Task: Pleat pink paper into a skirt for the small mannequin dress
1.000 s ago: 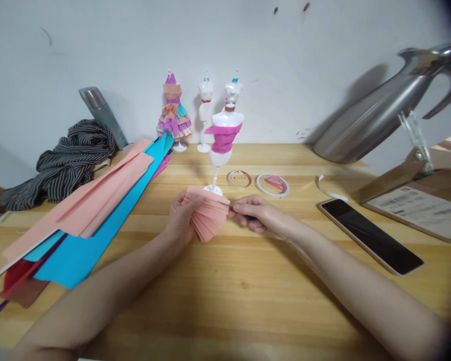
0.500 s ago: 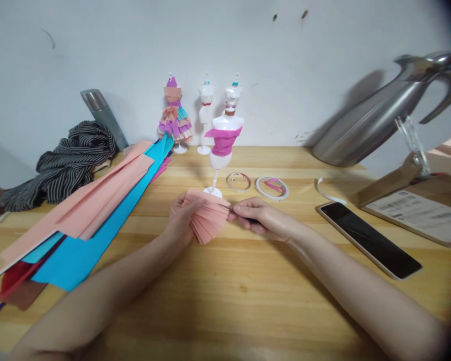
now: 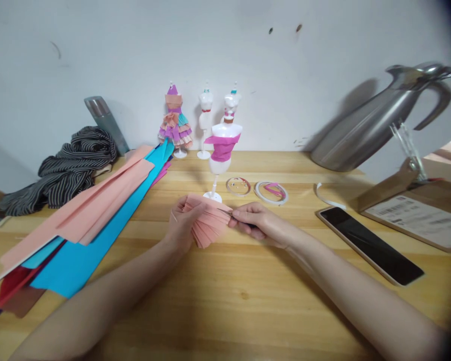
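Observation:
In the head view, my left hand (image 3: 182, 223) pinches a fan of pleated pink crepe paper (image 3: 206, 220) between thumb and fingers. My right hand (image 3: 253, 220) grips slim, dark, pointed tweezers (image 3: 225, 212), their thin tips lying against the paper's upper right edge. Just behind the paper stands a small white dress-form mannequin (image 3: 220, 168) with a magenta paper wrap (image 3: 223, 149) around its chest. Farther back, another mannequin wears a ruffled paper dress (image 3: 175, 123) in pink, purple and blue. Two more white forms stand near it, one partly hidden by the front mannequin.
Long crepe paper sheets (image 3: 97, 208) lie at left beside a striped cloth (image 3: 71, 165) and a leaning flask (image 3: 105, 120). Tape rings (image 3: 261, 199) lie right of the mannequin. A phone (image 3: 368, 245), cardboard box (image 3: 409, 220) and steel jug (image 3: 361, 125) occupy the right.
The whole scene sits slightly lower as the camera tilts up. Both hands keep their hold on the pleated paper and tweezers, with hardly any movement.

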A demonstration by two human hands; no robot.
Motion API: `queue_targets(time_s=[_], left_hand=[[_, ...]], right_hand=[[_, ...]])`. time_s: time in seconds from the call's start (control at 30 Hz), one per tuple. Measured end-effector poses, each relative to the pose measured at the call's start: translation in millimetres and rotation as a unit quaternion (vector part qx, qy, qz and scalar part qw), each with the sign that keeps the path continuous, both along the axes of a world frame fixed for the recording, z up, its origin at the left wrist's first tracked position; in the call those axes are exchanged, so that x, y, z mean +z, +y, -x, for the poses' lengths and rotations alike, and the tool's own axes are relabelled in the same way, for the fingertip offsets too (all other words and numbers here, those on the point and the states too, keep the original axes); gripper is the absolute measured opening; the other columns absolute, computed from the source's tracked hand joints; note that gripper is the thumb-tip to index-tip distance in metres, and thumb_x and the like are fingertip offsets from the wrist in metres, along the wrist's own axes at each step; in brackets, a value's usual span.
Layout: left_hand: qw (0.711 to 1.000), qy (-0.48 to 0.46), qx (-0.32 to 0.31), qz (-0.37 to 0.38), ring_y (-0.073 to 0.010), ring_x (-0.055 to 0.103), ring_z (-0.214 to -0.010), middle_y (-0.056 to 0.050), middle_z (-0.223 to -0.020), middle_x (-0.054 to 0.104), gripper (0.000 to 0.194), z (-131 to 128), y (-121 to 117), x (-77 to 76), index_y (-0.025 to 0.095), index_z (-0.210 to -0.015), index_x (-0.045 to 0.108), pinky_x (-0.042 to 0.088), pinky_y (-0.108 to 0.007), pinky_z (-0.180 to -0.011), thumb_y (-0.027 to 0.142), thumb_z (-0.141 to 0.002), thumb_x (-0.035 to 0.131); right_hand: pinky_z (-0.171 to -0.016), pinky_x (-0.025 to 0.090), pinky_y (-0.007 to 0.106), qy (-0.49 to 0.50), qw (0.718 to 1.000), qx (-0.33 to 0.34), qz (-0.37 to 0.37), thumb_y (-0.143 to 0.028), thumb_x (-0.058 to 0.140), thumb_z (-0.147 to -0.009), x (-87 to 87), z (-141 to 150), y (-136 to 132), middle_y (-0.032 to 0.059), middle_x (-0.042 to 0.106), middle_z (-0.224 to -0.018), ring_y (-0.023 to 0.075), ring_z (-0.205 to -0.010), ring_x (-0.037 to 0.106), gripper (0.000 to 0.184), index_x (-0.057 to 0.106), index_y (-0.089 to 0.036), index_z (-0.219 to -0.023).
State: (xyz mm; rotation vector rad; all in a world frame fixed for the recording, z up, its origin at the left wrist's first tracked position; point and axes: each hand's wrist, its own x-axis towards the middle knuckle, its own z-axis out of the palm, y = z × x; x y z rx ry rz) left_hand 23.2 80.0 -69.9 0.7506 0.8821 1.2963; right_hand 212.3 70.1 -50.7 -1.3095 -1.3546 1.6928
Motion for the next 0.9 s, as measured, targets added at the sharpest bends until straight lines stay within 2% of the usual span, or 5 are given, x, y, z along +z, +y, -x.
queue_targets(time_s=[0.5,0.9], left_hand=[[1.000,-0.010,-0.002,0.015,-0.0149,0.061,-0.064,-0.002,-0.068,0.068,0.033,-0.8,-1.0,-2.9,0.014,-0.070,0.064,0.050,-0.028,-0.061,0.028,-0.051,0.087],[1.000,-0.012,-0.002,0.017,-0.0148,0.062,-0.065,-0.002,-0.070,0.068,0.035,-1.1,-1.0,-3.9,0.014,-0.072,0.064,0.051,-0.028,-0.063,0.029,-0.050,0.087]], right_hand=[[-0.036,0.006,0.024,0.002,1.000,0.021,-0.017,-0.051,0.065,-0.071,-4.9,1.2,0.3,-0.0080,0.036,-0.041,0.0039,-0.035,0.020,0.039,0.062,-0.012,-0.068],[-0.038,0.006,0.024,0.018,1.000,0.005,-0.018,-0.053,0.066,-0.071,-6.1,2.9,0.3,-0.0093,0.031,-0.038,0.0041,-0.035,0.018,0.041,0.061,-0.013,-0.067]])
